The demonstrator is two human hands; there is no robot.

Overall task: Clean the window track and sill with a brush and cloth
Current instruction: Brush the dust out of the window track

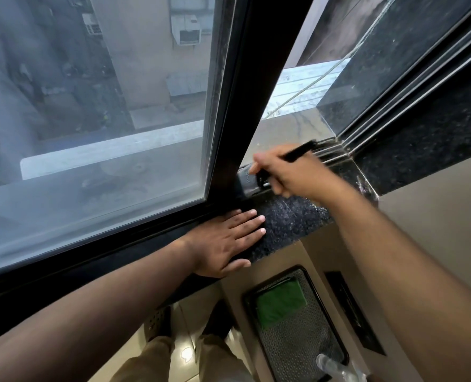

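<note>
My right hand (295, 173) grips a thin black brush (300, 151) whose tip points into the metal window track (330, 154) near the right corner. My left hand (228, 238) lies flat, fingers spread, on the dark speckled stone sill (289, 219) beside the black sliding frame (245, 111). A folded green cloth (279, 301) rests in a dark tray (297, 340) below the sill. The brush bristles are hidden against the track rails.
The closed glass pane (96, 119) fills the left. The open gap at right shows an outer ledge (286, 128) and a dark stone jamb (394, 64). A clear bottle top (336, 366) stands at the tray's lower edge. My legs and sandals (159, 323) are below.
</note>
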